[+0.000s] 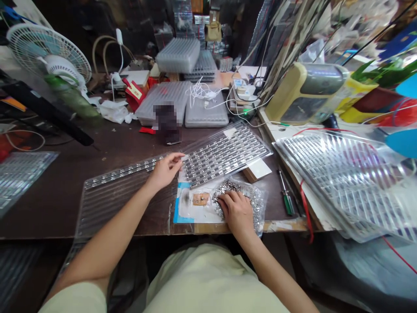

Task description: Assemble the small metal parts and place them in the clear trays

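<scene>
My left hand [167, 171] is closed in a pinch at the left edge of a clear tray filled with rows of small metal parts [224, 152]. What its fingertips hold is too small to make out. Under my left forearm lies a second clear ribbed tray [107, 204], with metal parts along its far edge. My right hand [239, 214] reaches into a clear plastic bag of small loose metal parts [259, 202], its fingers bent down among them. Left of that hand, a white sheet with a blue edge [182, 213] carries a small orange-brown piece [200, 199].
A green-handled screwdriver [286, 195] lies right of the bag. Stacked clear trays [345, 182] fill the right side. A small box [257, 170] sits beside the filled tray. At the back are more trays [163, 102] and white cables [202, 90]; a fan [52, 52] stands at left.
</scene>
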A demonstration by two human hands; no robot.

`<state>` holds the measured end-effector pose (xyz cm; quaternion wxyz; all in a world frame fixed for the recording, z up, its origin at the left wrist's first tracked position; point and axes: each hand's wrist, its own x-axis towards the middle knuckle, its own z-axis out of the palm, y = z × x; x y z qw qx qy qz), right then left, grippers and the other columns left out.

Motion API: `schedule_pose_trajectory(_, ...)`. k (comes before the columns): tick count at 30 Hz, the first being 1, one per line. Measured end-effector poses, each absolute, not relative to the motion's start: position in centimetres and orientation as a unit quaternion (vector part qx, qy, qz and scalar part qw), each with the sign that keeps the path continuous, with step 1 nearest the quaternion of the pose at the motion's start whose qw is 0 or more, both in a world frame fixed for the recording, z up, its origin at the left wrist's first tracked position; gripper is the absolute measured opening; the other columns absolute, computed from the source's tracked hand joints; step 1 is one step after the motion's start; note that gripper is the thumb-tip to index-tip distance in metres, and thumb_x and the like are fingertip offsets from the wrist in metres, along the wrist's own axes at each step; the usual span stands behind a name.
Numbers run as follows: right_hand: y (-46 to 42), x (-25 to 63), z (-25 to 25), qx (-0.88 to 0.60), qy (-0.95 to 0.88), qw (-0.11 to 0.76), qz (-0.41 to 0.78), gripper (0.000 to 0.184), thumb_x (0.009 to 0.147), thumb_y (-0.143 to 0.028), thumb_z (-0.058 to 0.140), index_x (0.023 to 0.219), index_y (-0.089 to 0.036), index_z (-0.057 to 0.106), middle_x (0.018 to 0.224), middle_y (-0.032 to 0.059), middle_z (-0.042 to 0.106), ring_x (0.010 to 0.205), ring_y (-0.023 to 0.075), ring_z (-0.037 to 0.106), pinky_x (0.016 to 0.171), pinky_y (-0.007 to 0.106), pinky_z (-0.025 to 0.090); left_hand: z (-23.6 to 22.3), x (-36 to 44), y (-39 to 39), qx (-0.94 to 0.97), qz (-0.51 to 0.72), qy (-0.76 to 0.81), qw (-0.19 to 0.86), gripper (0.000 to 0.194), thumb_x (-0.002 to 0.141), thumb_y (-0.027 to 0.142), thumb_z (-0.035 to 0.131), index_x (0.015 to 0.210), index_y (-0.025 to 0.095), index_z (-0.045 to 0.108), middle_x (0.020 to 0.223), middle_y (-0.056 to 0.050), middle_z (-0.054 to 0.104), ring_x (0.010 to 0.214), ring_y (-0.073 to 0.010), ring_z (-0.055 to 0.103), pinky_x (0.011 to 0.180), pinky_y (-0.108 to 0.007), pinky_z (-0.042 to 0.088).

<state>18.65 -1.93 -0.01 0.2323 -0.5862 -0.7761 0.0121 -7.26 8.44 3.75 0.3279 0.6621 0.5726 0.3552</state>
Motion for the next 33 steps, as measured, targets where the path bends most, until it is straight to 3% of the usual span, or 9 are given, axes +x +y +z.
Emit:
schedule_pose_trajectory(2,-1.6,18.6,-0.1,-0.581,-0.773,0.253,0.016,0.015,0.091,-0.029,0.054,0.086,-0.022,0.066,0.088,0.0028,0.066,0.083,0.0178,0.052,0.071,0.030,0.033,3.5,-6.8,5.7,0.639,0.339,0.555,0.411,0.031,0.087,0.032,0.049,0.112,0.018,0.061,0.083,-0.004,0.068,0.066,-0.0141,0.065,0.060,-0.025,0.051)
schedule_pose_trajectory(4,-1.3,18.6,-0.2,-0.579,-0.770,0.270,0.019,0.016,0.092,-0.029,0.053,0.084,-0.021,0.065,0.086,0.0031,0.066,0.082,0.0174,0.053,0.071,0.030,0.034,2.9,-5.8,3.1,0.641,0.323,0.550,0.427,0.027,0.086,0.031,0.052,0.106,0.018,0.065,0.085,-0.004,0.068,0.064,-0.0127,0.063,0.058,-0.023,0.050)
schedule_pose_trajectory(9,-0.8,18.7,-0.3,-0.574,-0.751,0.321,0.050,0.017,0.093,-0.028,0.049,0.086,-0.019,0.062,0.082,0.0037,0.065,0.079,0.0177,0.055,0.073,0.030,0.040,1.0,-3.0,-0.6,0.683,0.324,0.577,0.310,0.013,0.080,0.022,0.064,0.092,0.019,0.069,0.085,-0.003,0.069,0.069,-0.0130,0.062,0.062,-0.023,0.048)
schedule_pose_trajectory(16,-1.2,19.0,0.1,-0.535,-0.738,0.390,0.131,0.014,0.091,-0.023,0.051,0.091,-0.021,0.064,0.088,0.0051,0.065,0.085,0.0184,0.056,0.078,0.032,0.046,0.2,-1.6,-1.0,0.720,0.358,0.537,0.255,0.010,0.083,0.024,0.064,0.090,0.021,0.072,0.088,-0.004,0.069,0.082,-0.0158,0.064,0.074,-0.027,0.049)
schedule_pose_trajectory(27,-1.1,18.6,-0.1,-0.513,-0.742,0.399,0.163,0.016,0.091,-0.022,0.050,0.092,-0.022,0.066,0.092,0.0053,0.067,0.088,0.0178,0.059,0.079,0.031,0.047,-0.2,-1.2,-1.1,0.739,0.329,0.548,0.210,0.010,0.083,0.024,0.064,0.089,0.022,0.072,0.084,-0.004,0.067,0.080,-0.0164,0.062,0.075,-0.029,0.049)
schedule_pose_trajectory(33,-0.8,16.4,0.4,-0.536,-0.764,0.334,0.131,0.014,0.087,-0.033,0.061,0.080,-0.022,0.067,0.077,0.0015,0.067,0.076,0.0161,0.056,0.071,0.029,0.038,0.4,-1.5,-0.8,0.721,0.347,0.554,0.231,0.010,0.085,0.024,0.060,0.088,0.022,0.070,0.089,-0.005,0.067,0.084,-0.0180,0.063,0.077,-0.030,0.050)
